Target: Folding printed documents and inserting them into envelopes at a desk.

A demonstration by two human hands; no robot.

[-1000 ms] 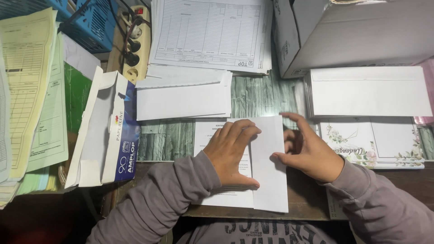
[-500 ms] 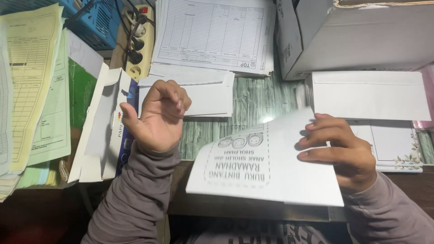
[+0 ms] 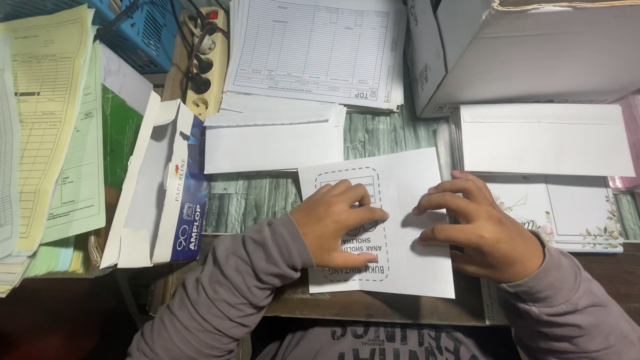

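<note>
Folded white sheet (image 3: pixel 407 220) is pressed flat at the tabletop's (image 3: pixel 373 143) near edge by left hand (image 3: pixel 337 223) and right hand (image 3: pixel 483 233), fingers spread, apparently grasping nothing. Uneven pressure could skew the crease, or slide it off.

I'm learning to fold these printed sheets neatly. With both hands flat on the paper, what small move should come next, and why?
Probably slide the right hand along the blank side to press the folded sheet flat. The left hand already pins the printed dashed panel, the sheet lies flat on the desk edge, and the right fingertips sit spread on its blank half, so one firm smoothing stroke seems the natural step.
</note>
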